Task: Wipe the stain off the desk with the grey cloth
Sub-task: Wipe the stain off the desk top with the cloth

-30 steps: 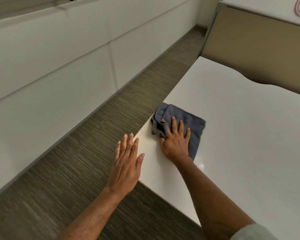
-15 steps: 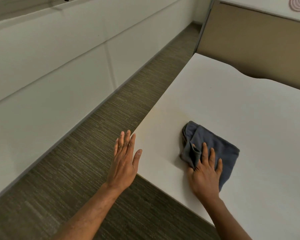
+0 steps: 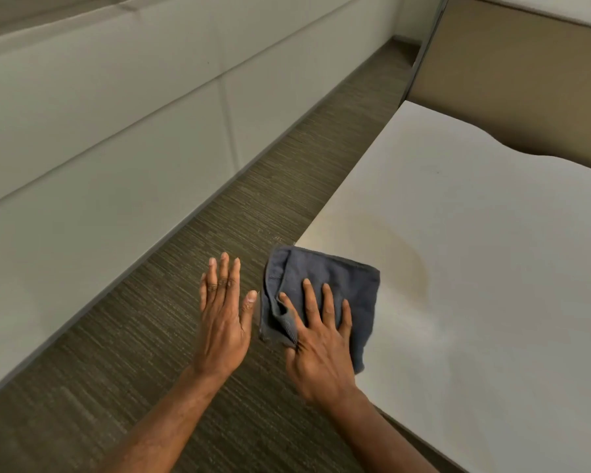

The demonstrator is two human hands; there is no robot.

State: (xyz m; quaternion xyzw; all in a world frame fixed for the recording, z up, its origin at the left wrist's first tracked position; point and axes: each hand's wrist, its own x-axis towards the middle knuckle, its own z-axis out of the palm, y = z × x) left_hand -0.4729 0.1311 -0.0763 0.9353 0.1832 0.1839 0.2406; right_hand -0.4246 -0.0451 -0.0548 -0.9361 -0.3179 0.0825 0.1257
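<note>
The folded grey cloth [image 3: 325,278] lies on the near-left corner of the white desk [image 3: 485,254], its left side hanging over the desk edge. My right hand [image 3: 318,346] presses flat on the cloth, fingers spread, thumb tucked into a fold. A faint brownish stain [image 3: 403,257] curves across the desk just right of and beyond the cloth. My left hand [image 3: 224,315] hovers open, fingers together, off the desk's left edge, over the floor and close to the cloth, holding nothing.
A striped brown carpet floor [image 3: 185,302] runs along the desk's left side, bounded by a white wall panel [image 3: 99,131]. A tan partition [image 3: 512,80] stands behind the desk's far edge.
My right hand has slid the cloth leftward from the desk's interior back to the left corner edge, uncovering the stain area. My left hand stays beside the edge.
</note>
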